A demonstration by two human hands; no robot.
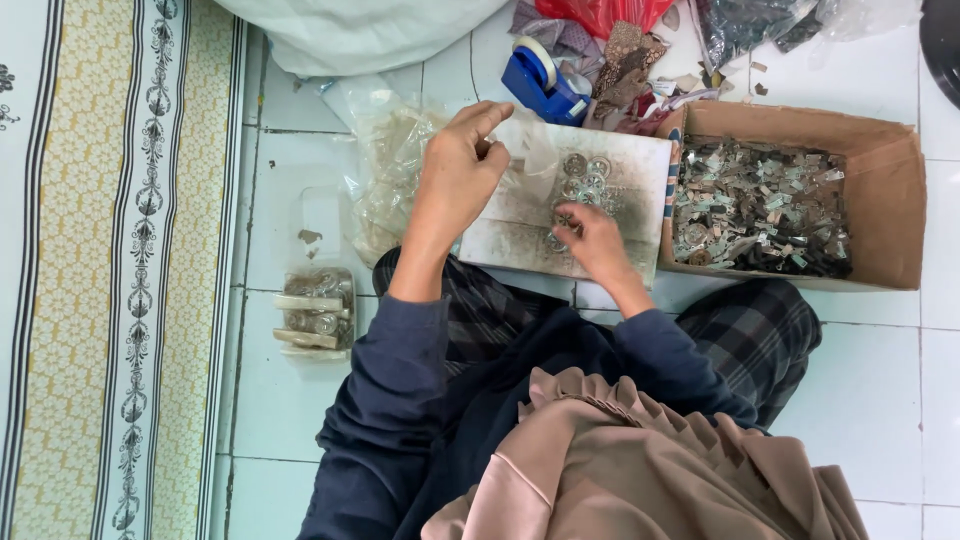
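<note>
I sit on a tiled floor with a worn white board (640, 205) in front of my knees. A small heap of round metal rings (586, 176) lies on it. My right hand (592, 240) rests on the board with its fingertips pinched on a ring at the near edge of the heap. My left hand (462, 170) hovers over the board's left end, its fingers curled around a small clear plastic bag (525, 160) that is hard to make out.
A cardboard box (885, 200) full of small metal pieces stands right of the board. A blue tape dispenser (545, 85) and plastic bags lie behind it. A heap of clear bags (385, 170) and packed bundles (315, 312) lie left, next to a patterned mat (110, 270).
</note>
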